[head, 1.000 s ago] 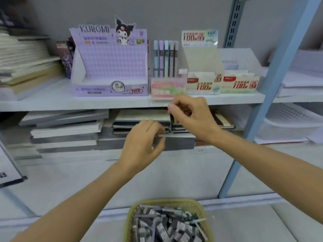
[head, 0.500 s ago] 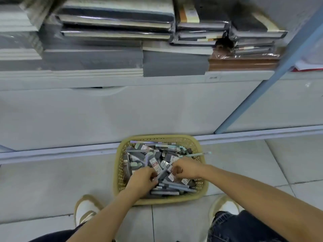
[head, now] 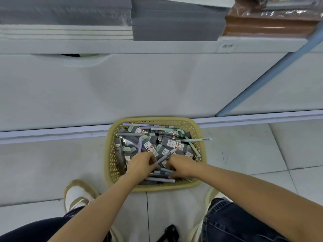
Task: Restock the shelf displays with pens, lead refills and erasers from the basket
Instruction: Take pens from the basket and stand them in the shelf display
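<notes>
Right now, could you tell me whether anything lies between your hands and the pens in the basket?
Nothing visible does. Both hands are down in the basket among the pens and packets: the left hand appears to hold a pale pen, and the right hand has its fingers buried in the pile.

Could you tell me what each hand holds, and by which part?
Left hand pinches a pale pen by its lower end; right hand digs into the basket pile, hold unclear.

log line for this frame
stage: picking; left hand: in basket, grip unclear; right hand: in basket, grip unclear; basket: on floor
</notes>
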The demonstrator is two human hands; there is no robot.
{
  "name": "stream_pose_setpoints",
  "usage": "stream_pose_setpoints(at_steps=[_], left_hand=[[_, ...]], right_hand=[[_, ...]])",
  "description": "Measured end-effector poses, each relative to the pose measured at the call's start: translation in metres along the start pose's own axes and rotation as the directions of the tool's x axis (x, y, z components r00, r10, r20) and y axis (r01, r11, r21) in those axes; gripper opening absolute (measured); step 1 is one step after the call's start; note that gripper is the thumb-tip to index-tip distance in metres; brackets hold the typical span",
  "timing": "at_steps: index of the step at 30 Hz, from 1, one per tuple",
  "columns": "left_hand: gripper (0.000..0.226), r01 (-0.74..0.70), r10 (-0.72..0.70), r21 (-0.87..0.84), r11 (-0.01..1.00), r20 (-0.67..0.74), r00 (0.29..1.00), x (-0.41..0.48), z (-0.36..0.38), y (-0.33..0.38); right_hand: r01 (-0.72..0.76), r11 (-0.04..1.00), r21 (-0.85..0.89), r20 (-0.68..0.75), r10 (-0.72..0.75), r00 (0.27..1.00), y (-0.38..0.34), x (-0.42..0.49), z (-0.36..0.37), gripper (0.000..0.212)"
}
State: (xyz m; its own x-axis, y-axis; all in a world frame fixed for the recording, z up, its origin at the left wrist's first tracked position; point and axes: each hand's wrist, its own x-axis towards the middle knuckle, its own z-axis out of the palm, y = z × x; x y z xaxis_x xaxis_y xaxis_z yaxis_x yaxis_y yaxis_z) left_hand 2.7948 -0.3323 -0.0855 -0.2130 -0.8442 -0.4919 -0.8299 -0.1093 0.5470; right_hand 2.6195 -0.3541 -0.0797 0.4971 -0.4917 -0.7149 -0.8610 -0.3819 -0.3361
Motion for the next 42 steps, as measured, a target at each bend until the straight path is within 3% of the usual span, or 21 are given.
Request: stream_pose_setpoints(at_steps=[5, 10, 14, 17, 20, 22, 25, 29, 32, 34, 38, 40, 42], left_hand=[[0.008, 0.025, -0.031, -0.21, 0.977, -0.028, 0.999, -0.008, -0.005, -0.004], [0.01, 0.067, -0.087, -0.285, 0.956, -0.057, 0.995, -0.022, -0.007, -0.01], [0.008, 0.082, -0.135, -0.469, 0.879, -0.08, 0.988, -0.031, -0.009, -0.006], [0.009, 0.07, -0.135, -0.558, 0.827, -0.077, 0.988, -0.035, -0.014, -0.002], [0.013, 0.049, -0.138, -0.612, 0.79, -0.099, 0.986, -0.035, -0.021, 0.003], [0.013, 0.06, -0.196, -0.707, 0.705, -0.113, 0.974, -0.031, -0.023, 0.006], [0.014, 0.09, -0.311, -0.828, 0.554, -0.106, 0.944, -0.023, -0.023, 0.014], [0.027, 0.069, -0.26, -0.913, 0.401, -0.042, 0.965, -0.019, -0.017, 0.027], [0.029, 0.079, -0.259, -0.949, 0.304, -0.003, 0.966, -0.016, -0.012, 0.036], [0.032, 0.093, -0.309, -0.948, 0.304, -0.005, 0.951, -0.014, -0.01, 0.038], [0.039, 0.053, -0.354, -0.962, 0.268, -0.047, 0.934, -0.012, -0.011, 0.039], [0.038, 0.013, -0.376, -0.973, 0.228, -0.075, 0.924, -0.009, -0.015, 0.037], [0.027, -0.017, -0.354, -0.985, 0.171, -0.077, 0.932, -0.009, -0.018, 0.033]], right_hand=[[0.023, 1.0, 0.004, 0.086, -0.023, 0.996, 0.001, -0.001, -0.002, 0.019], [0.063, 0.997, 0.034, 0.054, -0.065, 0.996, 0.003, -0.001, -0.005, 0.021], [0.029, 0.998, 0.059, 0.102, -0.035, 0.994, 0.004, -0.002, 0.001, 0.009], [0.003, 0.998, 0.069, 0.093, -0.009, 0.996, 0.001, -0.002, 0.002, 0.024], [0.019, 0.985, 0.172, 0.017, -0.022, 1.0, 0.004, -0.006, -0.008, 0.025], [0.033, 0.953, 0.302, -0.059, -0.016, 0.998, 0.008, -0.011, -0.023, 0.017], [0.076, 0.869, 0.488, -0.181, 0.016, 0.983, 0.011, -0.019, -0.046, 0.023], [0.151, 0.745, 0.649, -0.23, 0.003, 0.973, -0.005, -0.023, -0.055, 0.017], [0.212, 0.706, 0.676, -0.237, -0.064, 0.969, -0.022, -0.017, -0.046, 0.019], [0.238, 0.7, 0.673, -0.264, -0.074, 0.962, -0.028, -0.014, -0.041, 0.021], [0.24, 0.777, 0.582, -0.274, -0.09, 0.957, -0.015, -0.019, -0.055, 0.03], [0.242, 0.818, 0.522, -0.41, -0.009, 0.912, 0.002, -0.025, -0.067, 0.025], [0.122, 0.895, 0.429, -0.546, 0.149, 0.825, 0.027, -0.027, -0.071, 0.017]])
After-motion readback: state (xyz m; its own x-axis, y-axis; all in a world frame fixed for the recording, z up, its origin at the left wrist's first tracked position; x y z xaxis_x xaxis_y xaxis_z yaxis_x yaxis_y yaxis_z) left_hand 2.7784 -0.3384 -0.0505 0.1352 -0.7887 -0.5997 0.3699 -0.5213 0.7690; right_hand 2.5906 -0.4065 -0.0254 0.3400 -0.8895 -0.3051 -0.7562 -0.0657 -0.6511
